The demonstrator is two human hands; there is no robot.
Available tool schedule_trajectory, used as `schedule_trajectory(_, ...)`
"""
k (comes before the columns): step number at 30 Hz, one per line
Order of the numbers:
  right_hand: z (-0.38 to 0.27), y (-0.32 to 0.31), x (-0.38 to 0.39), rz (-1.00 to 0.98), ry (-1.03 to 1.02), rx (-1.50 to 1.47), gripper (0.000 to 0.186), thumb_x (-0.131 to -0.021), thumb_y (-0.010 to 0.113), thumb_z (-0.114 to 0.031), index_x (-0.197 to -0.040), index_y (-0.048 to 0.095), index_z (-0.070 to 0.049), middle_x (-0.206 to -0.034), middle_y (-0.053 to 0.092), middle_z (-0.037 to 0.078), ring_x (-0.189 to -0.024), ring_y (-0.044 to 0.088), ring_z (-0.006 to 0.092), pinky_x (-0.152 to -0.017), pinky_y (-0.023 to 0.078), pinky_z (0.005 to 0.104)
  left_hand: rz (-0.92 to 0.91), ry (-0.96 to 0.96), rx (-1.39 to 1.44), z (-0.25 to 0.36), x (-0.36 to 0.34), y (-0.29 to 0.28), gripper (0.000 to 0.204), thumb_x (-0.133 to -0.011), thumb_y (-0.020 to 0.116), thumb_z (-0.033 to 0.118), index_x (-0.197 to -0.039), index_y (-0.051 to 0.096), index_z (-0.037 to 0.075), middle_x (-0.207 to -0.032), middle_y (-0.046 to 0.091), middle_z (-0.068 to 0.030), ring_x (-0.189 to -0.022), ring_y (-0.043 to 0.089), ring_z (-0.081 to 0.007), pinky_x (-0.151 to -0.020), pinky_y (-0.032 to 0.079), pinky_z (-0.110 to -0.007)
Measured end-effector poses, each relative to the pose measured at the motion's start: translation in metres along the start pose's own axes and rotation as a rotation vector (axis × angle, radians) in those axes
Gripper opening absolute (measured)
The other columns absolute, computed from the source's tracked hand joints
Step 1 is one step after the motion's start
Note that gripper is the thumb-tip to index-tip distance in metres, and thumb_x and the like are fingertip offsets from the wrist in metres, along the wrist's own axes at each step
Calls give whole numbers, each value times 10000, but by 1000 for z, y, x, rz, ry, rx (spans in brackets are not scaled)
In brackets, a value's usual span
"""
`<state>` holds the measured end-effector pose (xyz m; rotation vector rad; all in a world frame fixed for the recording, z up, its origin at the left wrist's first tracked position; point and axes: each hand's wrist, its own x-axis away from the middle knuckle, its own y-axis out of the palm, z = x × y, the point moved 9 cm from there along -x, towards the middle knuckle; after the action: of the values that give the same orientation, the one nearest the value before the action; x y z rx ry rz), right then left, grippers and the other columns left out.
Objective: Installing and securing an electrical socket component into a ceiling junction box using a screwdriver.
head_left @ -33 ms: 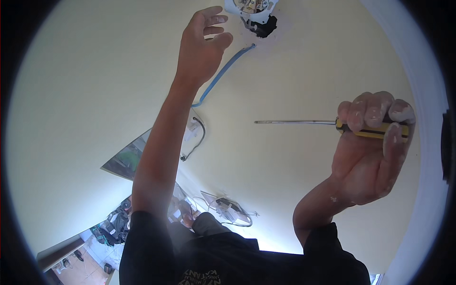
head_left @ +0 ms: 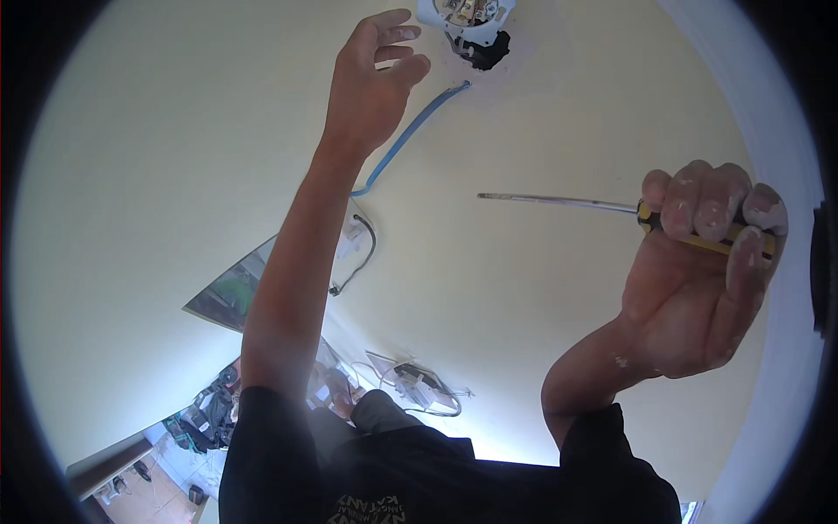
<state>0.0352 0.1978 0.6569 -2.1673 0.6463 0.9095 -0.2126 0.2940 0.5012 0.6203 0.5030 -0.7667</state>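
Observation:
My left hand (head_left: 367, 96) is raised with fingers apart and slightly curved, holding nothing, just left of a white round electrical fitting (head_left: 467, 12) with exposed metal terminals. Below the fitting are a dark ragged hole (head_left: 489, 54) in the cream surface and a blue conduit (head_left: 407, 133) curving down behind my left arm. My right hand (head_left: 698, 297), dusted white on the fingers, grips a yellow-and-black screwdriver by its handle; the metal shaft (head_left: 559, 202) points left, well apart from the fitting.
A reflective panel (head_left: 227, 293) and a dark cable (head_left: 371, 244) are behind my left arm. Lower down are a fixture with wires (head_left: 419, 384), a pile of dark bags (head_left: 205, 419), a tiled floor (head_left: 166, 489) and what looks like another person's arm (head_left: 384, 410).
My right hand has shifted right and slightly up with the screwdriver, whose tip is now higher and a little further right. My left hand is almost unchanged.

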Motion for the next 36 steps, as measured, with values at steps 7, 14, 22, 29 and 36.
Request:
schedule_trajectory(7,-53,9,-48,-368,-154,78,249,-982,444,-306,-1033,587,-109,-856,495,29,-784,454,169,-748,361,369,-107,-57,430,4,-45,13,625,-953,639,313,-1422,494,-74,-1297,611,-263,-1240,594,-331,-1133,410,-426)
schedule_trajectory(14,0,96,-102,-817,-216,79,343,-952,408,-420,-932,541,-105,-788,466,37,-723,405,174,-686,329,362,-574,-247,623,15,-63,57,847,-1008,557,534,-1521,332,-102,-1474,477,-312,-1384,479,-383,-1177,347,-492)
schedule_trajectory(22,18,102,-112,-815,-130,121,345,-974,397,-388,-919,523,-72,-765,466,54,-702,393,173,-667,326,360,-615,-331,635,22,-80,66,1021,-966,532,680,-1555,256,-107,-1602,265,-354,-1499,293,-441,-1222,222,-578)
schedule_trajectory(29,17,99,-114,-855,-102,121,336,-974,399,-386,-895,508,-78,-756,458,54,-690,382,172,-651,320,356,-602,-410,515,35,-69,65,954,-973,560,631,-1568,285,-62,-1617,269,-327,-1506,292,-420,-1232,186,-562)
schedule_trajectory(36,15,99,-114,-858,-133,114,326,-963,391,-384,-893,494,-82,-756,448,54,-680,373,178,-641,314,356,-642,-427,653,32,-74,69,911,-960,586,609,-1580,319,-2,-1639,269,-281,-1525,255,-405,-1230,137,-588)
